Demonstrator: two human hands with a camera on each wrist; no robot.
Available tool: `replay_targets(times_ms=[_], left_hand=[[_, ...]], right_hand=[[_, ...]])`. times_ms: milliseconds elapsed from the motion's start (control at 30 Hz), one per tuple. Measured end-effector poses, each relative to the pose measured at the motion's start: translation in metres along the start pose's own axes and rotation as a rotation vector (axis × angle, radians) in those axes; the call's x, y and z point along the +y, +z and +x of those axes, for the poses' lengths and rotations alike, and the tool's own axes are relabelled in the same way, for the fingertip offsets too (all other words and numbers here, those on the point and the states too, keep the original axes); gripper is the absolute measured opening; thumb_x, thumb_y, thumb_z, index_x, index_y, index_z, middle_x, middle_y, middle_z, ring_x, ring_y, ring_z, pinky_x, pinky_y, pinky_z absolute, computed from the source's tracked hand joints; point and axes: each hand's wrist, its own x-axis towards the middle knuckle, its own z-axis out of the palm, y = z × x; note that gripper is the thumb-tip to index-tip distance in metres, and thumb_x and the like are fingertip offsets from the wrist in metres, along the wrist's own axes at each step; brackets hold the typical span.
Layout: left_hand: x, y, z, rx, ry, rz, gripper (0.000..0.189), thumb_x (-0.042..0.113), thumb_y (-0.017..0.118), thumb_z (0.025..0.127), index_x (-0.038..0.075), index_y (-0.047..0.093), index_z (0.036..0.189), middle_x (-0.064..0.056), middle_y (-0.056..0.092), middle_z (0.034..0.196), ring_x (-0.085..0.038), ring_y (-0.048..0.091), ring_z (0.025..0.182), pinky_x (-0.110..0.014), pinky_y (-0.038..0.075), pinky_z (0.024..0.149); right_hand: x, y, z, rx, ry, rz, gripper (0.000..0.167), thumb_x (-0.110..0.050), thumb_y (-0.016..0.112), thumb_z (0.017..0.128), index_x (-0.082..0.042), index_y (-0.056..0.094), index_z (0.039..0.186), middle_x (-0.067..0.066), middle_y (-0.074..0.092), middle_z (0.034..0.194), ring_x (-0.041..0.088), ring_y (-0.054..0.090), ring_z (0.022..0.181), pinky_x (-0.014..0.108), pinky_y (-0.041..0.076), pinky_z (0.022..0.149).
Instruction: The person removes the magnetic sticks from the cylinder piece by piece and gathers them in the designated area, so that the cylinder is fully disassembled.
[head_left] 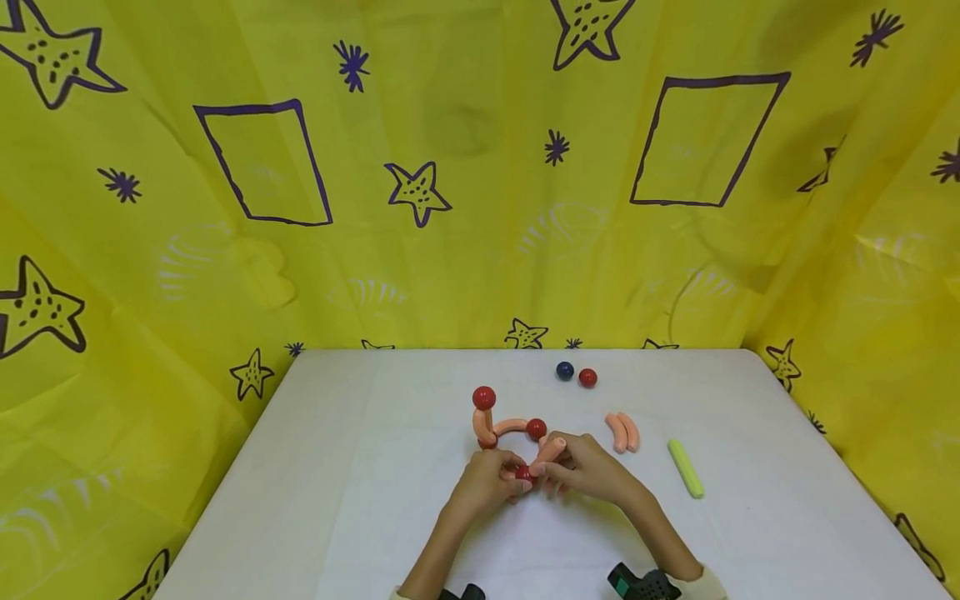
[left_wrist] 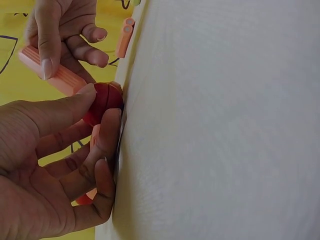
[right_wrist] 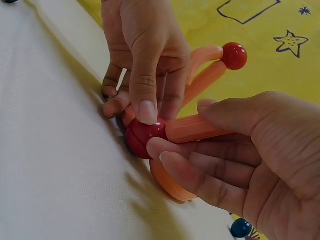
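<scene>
My left hand (head_left: pixel 483 482) pinches a glossy red ball (right_wrist: pixel 144 139) between thumb and fingers, low over the white table (head_left: pixel 390 525). My right hand (head_left: pixel 592 468) grips an orange ribbed rod (head_left: pixel 551 451), its lower end against that ball and its other end tilted up. Curved orange rods and red balls form a ring lying on the table, with another red ball (head_left: pixel 536 429) at its far right. From the ring's far left, two rods rise to a raised red ball (head_left: pixel 484 397). My left fingers hide part of the ring.
A dark blue ball (head_left: pixel 565 371) and a loose red ball (head_left: pixel 588 378) sit toward the table's back edge. Right of my hands lie two curved orange rods (head_left: pixel 617 432) side by side and a yellow-green rod (head_left: pixel 686 468). Yellow patterned cloth (head_left: pixel 480 275) surrounds the table.
</scene>
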Motion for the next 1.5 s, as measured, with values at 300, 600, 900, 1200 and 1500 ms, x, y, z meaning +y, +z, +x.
replay_targets(times_ms=[300,600,900,1200,1500], left_hand=[[-0.001,0.001,0.000,0.007,-0.007,0.009,0.015,0.009,0.077,0.082,0.003,0.073,0.095,-0.002,0.066,0.064,-0.007,0.059,0.054,-0.018,0.044,0.051],[0.000,0.000,-0.002,0.015,-0.003,0.024,0.018,0.009,0.078,0.081,0.001,0.073,0.096,-0.002,0.067,0.066,-0.008,0.059,0.056,-0.019,0.044,0.052],[-0.001,0.001,-0.002,0.013,-0.020,-0.005,0.019,0.007,0.078,0.080,0.000,0.073,0.097,-0.002,0.066,0.066,-0.009,0.059,0.055,-0.019,0.045,0.051],[0.000,0.002,-0.001,0.017,-0.035,0.010,0.021,0.009,0.080,0.079,0.000,0.073,0.096,-0.001,0.064,0.063,-0.008,0.057,0.053,-0.019,0.043,0.050],[-0.001,0.003,0.000,0.022,-0.013,0.001,0.020,0.007,0.079,0.079,-0.001,0.073,0.097,-0.002,0.065,0.063,-0.010,0.060,0.053,-0.019,0.045,0.049]], right_hand=[[0.005,0.000,0.000,0.002,-0.035,0.025,0.013,-0.017,0.062,0.096,-0.005,0.067,0.099,0.016,0.066,0.096,0.026,0.072,0.069,0.036,0.057,0.053],[0.010,0.000,-0.001,0.005,-0.049,0.048,0.013,-0.015,0.058,0.099,-0.002,0.061,0.102,0.018,0.068,0.098,0.025,0.073,0.072,0.037,0.057,0.052],[0.004,0.001,-0.002,0.026,0.025,0.091,0.018,-0.016,0.055,0.100,0.001,0.052,0.104,0.021,0.072,0.099,0.031,0.073,0.074,0.042,0.056,0.051],[0.004,-0.001,-0.003,0.138,-0.036,-0.005,0.012,-0.015,0.060,0.097,-0.005,0.057,0.103,0.012,0.073,0.097,0.021,0.070,0.087,0.034,0.059,0.065],[0.007,-0.005,-0.004,0.220,-0.066,-0.038,0.015,-0.014,0.057,0.098,-0.003,0.053,0.106,0.020,0.066,0.106,0.033,0.068,0.100,0.033,0.059,0.076]])
